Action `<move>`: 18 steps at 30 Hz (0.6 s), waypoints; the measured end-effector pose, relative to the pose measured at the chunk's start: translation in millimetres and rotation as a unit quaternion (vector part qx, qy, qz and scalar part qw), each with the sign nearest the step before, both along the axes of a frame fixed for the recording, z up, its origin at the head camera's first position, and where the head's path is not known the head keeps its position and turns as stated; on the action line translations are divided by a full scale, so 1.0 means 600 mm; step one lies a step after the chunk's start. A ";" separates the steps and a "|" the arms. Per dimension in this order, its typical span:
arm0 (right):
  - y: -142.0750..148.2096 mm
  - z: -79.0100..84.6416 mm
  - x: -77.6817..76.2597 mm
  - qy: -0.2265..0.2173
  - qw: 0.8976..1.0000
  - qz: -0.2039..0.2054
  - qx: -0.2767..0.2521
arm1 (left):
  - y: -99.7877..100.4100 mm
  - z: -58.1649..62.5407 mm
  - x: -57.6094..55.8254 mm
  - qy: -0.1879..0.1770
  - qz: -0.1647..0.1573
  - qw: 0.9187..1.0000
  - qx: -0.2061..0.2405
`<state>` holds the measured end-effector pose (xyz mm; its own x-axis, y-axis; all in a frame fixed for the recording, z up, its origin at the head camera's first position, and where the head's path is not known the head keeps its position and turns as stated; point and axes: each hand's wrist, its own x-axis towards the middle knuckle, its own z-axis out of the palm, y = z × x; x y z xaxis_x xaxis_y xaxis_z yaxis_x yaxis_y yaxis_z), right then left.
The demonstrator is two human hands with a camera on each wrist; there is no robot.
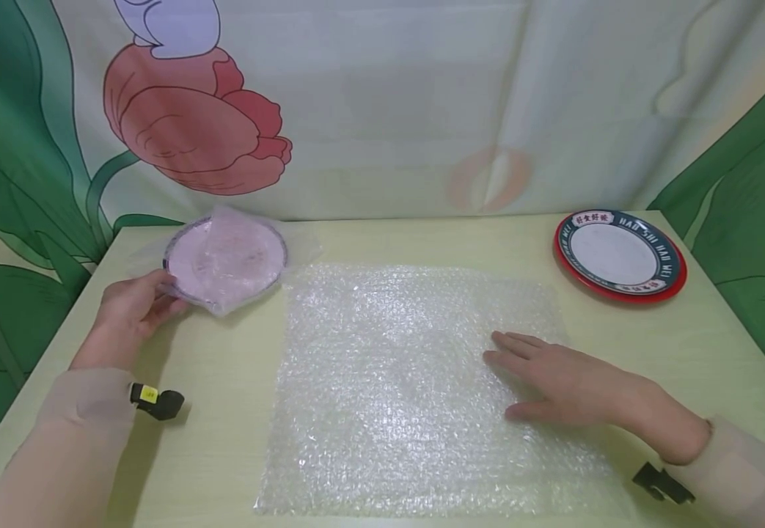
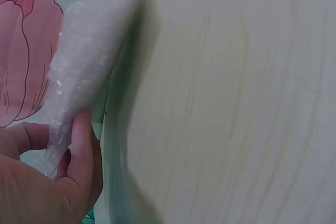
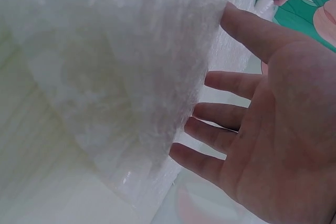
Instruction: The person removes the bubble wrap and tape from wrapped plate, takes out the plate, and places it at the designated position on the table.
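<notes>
At the left, my left hand (image 1: 133,306) pinches the near-left edge of a plate wrapped in bubble wrap (image 1: 230,260), its thumb on one side and fingers on the other. In the left wrist view the wrapped plate (image 2: 86,51) appears edge-on and tilted, raised off the table. A large sheet of bubble wrap (image 1: 389,396) lies flat over the middle of the table. My right hand (image 1: 573,381) is over the sheet's right part, palm down with fingers spread. In the right wrist view its fingertips are right at the bubble wrap (image 3: 115,51).
At the back right of the pale wooden table (image 1: 210,440) sits a dark-blue-rimmed plate (image 1: 613,253) with lettering, on top of a red plate (image 1: 681,282). A printed curtain (image 1: 382,110) hangs along the table's back edge.
</notes>
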<state>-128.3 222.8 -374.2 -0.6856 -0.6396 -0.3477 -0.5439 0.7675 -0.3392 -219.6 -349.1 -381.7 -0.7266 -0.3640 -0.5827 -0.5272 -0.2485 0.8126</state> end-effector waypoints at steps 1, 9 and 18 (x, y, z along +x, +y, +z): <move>0.000 0.000 0.000 0.001 1.000 0.000 -0.001 | 0.001 0.000 0.001 0.002 0.000 1.000 -0.006; 0.002 0.002 0.003 0.019 1.000 0.013 -0.007 | 0.003 -0.002 0.022 0.031 0.032 0.999 -0.027; -0.003 0.015 0.008 0.021 1.000 0.023 -0.005 | 0.007 0.009 0.062 0.061 0.067 0.996 0.007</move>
